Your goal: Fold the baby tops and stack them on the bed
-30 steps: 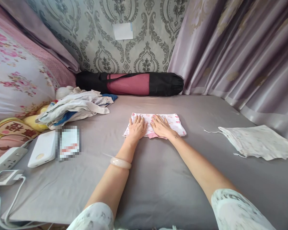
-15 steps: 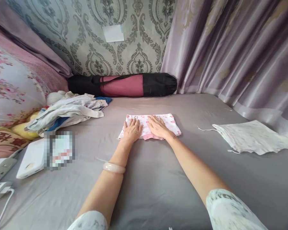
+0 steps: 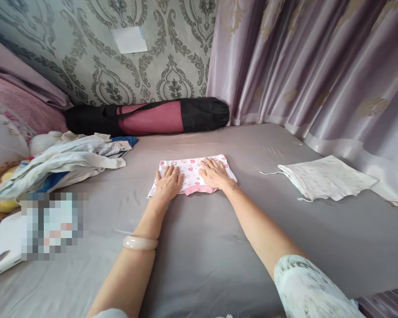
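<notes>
A folded white garment (image 3: 191,170) with pink prints and a pink trimmed edge lies flat on the grey bed sheet (image 3: 199,247). My left hand (image 3: 168,182) rests palm down on its left part, fingers stretched out. On the right part lies my right hand (image 3: 215,173), also flat with fingers spread. Neither hand grips the cloth. The pink edge shows between my wrists, on the side nearer me. Parts of the garment under both palms are hidden.
A pale folded garment (image 3: 328,176) with strings lies at the right. Crumpled clothes (image 3: 76,159) are heaped at the left, near a white device (image 3: 9,238) and a blurred-out item. A black and pink roll bag (image 3: 149,117) lies along the wall.
My hands have slid apart across the garment, so more of its print shows between them. The view has turned to the right, shifting everything leftward.
</notes>
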A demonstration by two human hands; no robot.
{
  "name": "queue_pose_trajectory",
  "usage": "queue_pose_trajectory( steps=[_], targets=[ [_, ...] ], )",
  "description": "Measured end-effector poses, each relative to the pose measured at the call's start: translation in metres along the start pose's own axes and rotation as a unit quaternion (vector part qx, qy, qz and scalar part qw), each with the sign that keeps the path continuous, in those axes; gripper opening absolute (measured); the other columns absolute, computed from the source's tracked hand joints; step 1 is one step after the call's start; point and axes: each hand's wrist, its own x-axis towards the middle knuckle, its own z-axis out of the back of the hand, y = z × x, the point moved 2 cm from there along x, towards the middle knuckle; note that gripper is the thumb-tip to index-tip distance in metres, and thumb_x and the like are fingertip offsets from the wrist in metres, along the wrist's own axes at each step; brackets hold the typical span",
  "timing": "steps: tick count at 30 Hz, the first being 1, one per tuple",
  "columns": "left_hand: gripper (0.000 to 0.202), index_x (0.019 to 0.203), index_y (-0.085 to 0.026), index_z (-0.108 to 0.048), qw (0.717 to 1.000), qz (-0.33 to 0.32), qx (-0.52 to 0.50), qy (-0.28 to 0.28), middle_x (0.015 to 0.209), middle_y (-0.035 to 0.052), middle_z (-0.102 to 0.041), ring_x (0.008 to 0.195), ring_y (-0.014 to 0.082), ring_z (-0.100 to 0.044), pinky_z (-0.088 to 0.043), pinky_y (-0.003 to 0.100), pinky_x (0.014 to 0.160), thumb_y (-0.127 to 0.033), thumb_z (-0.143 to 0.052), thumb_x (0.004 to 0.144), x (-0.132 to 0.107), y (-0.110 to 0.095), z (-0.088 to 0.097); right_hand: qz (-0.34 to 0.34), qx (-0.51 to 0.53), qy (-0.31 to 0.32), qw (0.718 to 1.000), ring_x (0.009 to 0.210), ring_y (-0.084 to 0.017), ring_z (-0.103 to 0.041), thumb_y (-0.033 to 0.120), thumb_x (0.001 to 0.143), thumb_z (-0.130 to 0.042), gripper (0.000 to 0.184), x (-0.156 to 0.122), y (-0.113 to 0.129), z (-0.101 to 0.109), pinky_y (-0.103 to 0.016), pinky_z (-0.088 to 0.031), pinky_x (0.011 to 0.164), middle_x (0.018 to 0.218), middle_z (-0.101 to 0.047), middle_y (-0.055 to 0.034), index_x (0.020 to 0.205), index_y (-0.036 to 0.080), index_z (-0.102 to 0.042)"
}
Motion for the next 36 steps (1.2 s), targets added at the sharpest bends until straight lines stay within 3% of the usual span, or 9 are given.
queue_pose_trajectory(
  steps=[10, 16, 21, 27, 32, 36],
  targets=[
    [0.045, 0.138, -0.021, -0.049, 1.000, -0.010, -0.001, -0.010, 0.152, 0.0128, -0.043, 0.143, 0.0286, -0.034, -0.020, 0.062, 0.116, -0.037, -0.031, 0.100, 0.000, 0.001, 0.001, 0.004, 0.035, 0.003, 0.999, 0.150, -0.024, -0.015, 0.043, 0.102, -0.017, 0.059, -0.003, -0.004, 0.012, -0.047, -0.010, 0.120, 0.162, -0.023, -0.0104, 0.153, 0.017, -0.033],
    [0.047, 0.140, -0.019, -0.048, 0.999, -0.003, 0.003, -0.043, 0.151, 0.0135, -0.045, 0.143, 0.0281, -0.036, -0.019, 0.059, 0.117, -0.037, -0.030, 0.100, -0.001, -0.001, 0.007, -0.076, 0.022, -0.050, 0.996, 0.151, -0.025, -0.006, 0.041, 0.102, -0.015, 0.061, -0.005, -0.030, 0.028, -0.055, -0.002, 0.120, 0.164, -0.014, -0.0123, 0.155, 0.013, -0.027],
    [0.052, 0.143, -0.017, -0.046, 0.998, 0.021, 0.020, -0.059, 0.153, 0.0148, -0.042, 0.145, 0.0295, -0.031, -0.019, 0.059, 0.118, -0.040, -0.026, 0.101, -0.001, -0.001, 0.008, -0.099, 0.009, -0.039, 0.994, 0.151, -0.024, -0.007, 0.045, 0.101, -0.012, 0.065, -0.003, -0.040, 0.019, -0.054, -0.005, 0.120, 0.164, -0.013, -0.0114, 0.155, 0.012, -0.025],
    [0.055, 0.144, -0.018, -0.044, 0.999, 0.030, 0.024, -0.001, 0.154, 0.0158, -0.039, 0.146, 0.0299, -0.030, -0.021, 0.060, 0.116, -0.045, -0.023, 0.101, 0.000, 0.002, 0.003, -0.110, 0.013, -0.008, 0.994, 0.151, -0.024, -0.011, 0.048, 0.101, -0.011, 0.066, 0.002, -0.041, 0.007, -0.051, -0.009, 0.121, 0.163, -0.019, -0.0097, 0.155, 0.013, -0.027],
    [0.054, 0.142, -0.017, -0.046, 1.000, 0.028, 0.008, -0.007, 0.153, 0.0171, -0.041, 0.145, 0.0313, -0.030, -0.020, 0.062, 0.116, -0.045, -0.024, 0.101, 0.000, 0.002, 0.005, -0.105, 0.011, -0.014, 0.994, 0.150, -0.025, -0.013, 0.046, 0.101, -0.014, 0.064, 0.000, -0.041, 0.010, -0.053, -0.008, 0.120, 0.162, -0.021, -0.0112, 0.153, 0.012, -0.030],
    [0.055, 0.145, -0.015, -0.042, 0.999, -0.003, -0.003, -0.040, 0.154, 0.0177, -0.038, 0.147, 0.0305, -0.027, -0.012, 0.060, 0.119, -0.043, -0.026, 0.101, -0.001, -0.006, 0.010, -0.082, -0.013, -0.056, 0.995, 0.150, -0.028, -0.012, 0.043, 0.101, -0.015, 0.064, -0.005, -0.022, 0.018, -0.055, -0.004, 0.120, 0.162, -0.022, -0.0152, 0.152, 0.009, -0.032]
  ],
)
